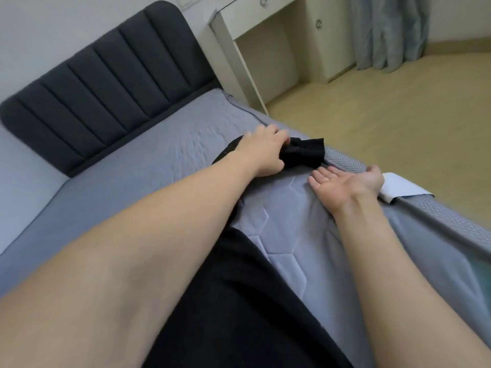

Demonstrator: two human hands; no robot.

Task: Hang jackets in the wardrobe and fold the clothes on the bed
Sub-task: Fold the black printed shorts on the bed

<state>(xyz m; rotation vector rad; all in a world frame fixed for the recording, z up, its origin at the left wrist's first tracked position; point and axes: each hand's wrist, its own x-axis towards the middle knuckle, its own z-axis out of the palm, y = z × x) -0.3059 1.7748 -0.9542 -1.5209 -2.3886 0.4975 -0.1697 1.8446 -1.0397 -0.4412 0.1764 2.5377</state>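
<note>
so the person is leaning over the bed (164,144), both bare arms stretched out across the grey quilted mattress cover. the left hand (263,152) sits on top of a black garment (305,152) near the far edge of the bed, fingers (281,135) curled over the bunched-up end of the fabric and gripping it, thumb tucked down by the near side. that bunched end pokes out past the hand toward the edge of the bed; part of the garment also shows behind the wrist. whether it joins up with the bigger stretch of black cloth (239,301) lying between the forearms low in the view is hard to tell, since the left arm covers the gap.

the right hand (345,184) lies just beside the garment, not touching it, palm turned up, fingers straight and loosely together, holding nothing. its back rests on the mattress cover right by the bed's edge, next to a white tag (401,189) sticking out from the side.

behind the bed there's a dark padded headboard (106,86) against the wall. off to the right, on the pale wooden floor (398,115), stands a cream table (265,14) with drawers, and a bluish curtain (388,30) hangs beside it.
</note>
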